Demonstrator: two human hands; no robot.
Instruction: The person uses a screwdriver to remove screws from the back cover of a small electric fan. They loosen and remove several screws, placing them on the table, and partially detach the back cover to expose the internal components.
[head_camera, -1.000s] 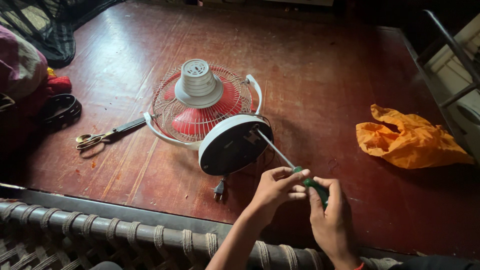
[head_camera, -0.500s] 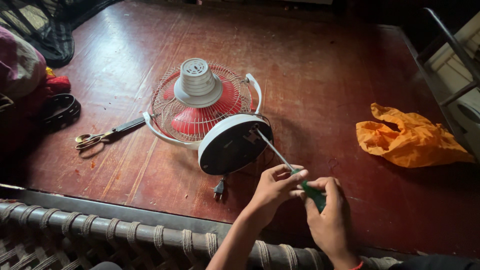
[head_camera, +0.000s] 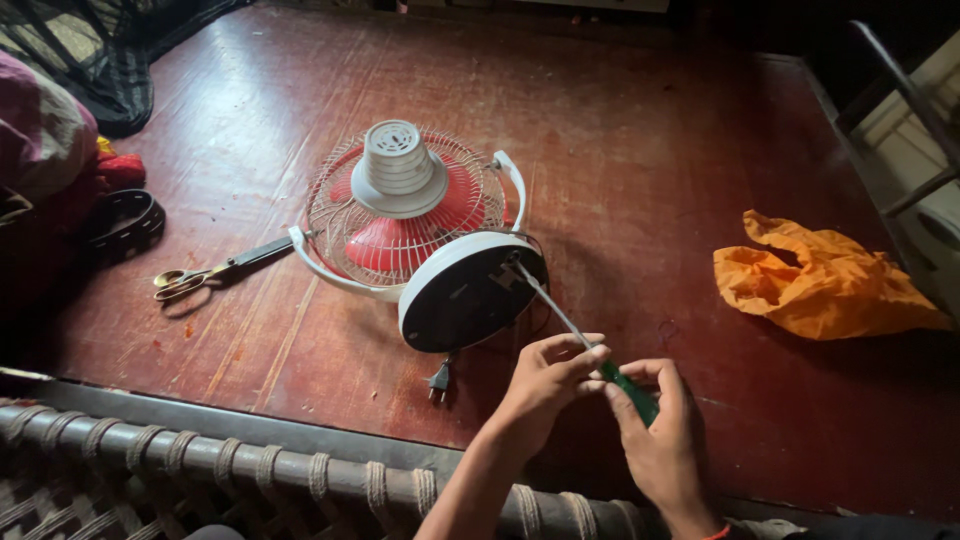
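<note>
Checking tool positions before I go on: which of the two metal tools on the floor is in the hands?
The green-handled screwdriver, held by both hands, its tip against the fan base. The scissors lie untouched left of the fan.

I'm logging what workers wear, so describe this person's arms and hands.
Both forearms are bare, with no sleeves in view. The left hand and right hand wear no gloves or rings that show. A thin red band circles the right wrist, at the frame's bottom edge.
</note>
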